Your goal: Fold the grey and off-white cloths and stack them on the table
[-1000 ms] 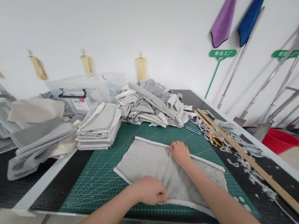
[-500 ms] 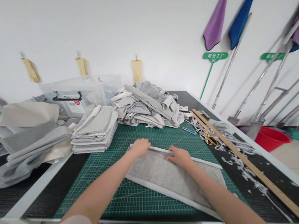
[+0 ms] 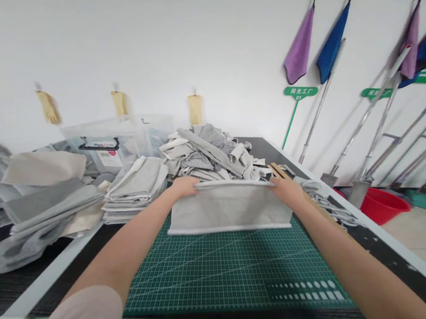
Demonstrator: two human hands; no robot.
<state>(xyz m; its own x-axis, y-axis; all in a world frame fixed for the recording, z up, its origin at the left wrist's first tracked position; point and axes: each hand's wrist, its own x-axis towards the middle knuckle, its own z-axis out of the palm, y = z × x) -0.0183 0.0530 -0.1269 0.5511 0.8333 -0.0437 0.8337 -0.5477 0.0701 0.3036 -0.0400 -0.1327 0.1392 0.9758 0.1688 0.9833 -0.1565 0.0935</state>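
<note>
Cloth [image 3: 227,207], grey with a pale border, is found stretched between my two hands above the mat, its far edge running nearly straight from one grip to the other. My left hand [image 3: 185,185] is clamped on the far edge near its left end; my right hand [image 3: 287,191] is closed on the same edge near its right end. The body of the cloth slopes towards me; whether its near edge touches the mat, I cannot tell.

Step in hand, in my judgement: spreading and squaring the cloth. From here, the next move calls for equal tension at both ends and level hands, since slack at either grip could crease or skew it.

Cutting mat [image 3: 220,269]: below and nearer me than the grip. Heaped cloths [image 3: 208,155]: just beyond it. Folded stack [image 3: 135,183]: beside my left hand, outward. Clear bin [image 3: 127,140]: behind that stack. Tangled cords [image 3: 334,206]: outward of my right hand, with a red bucket [image 3: 386,205] further out.
</note>
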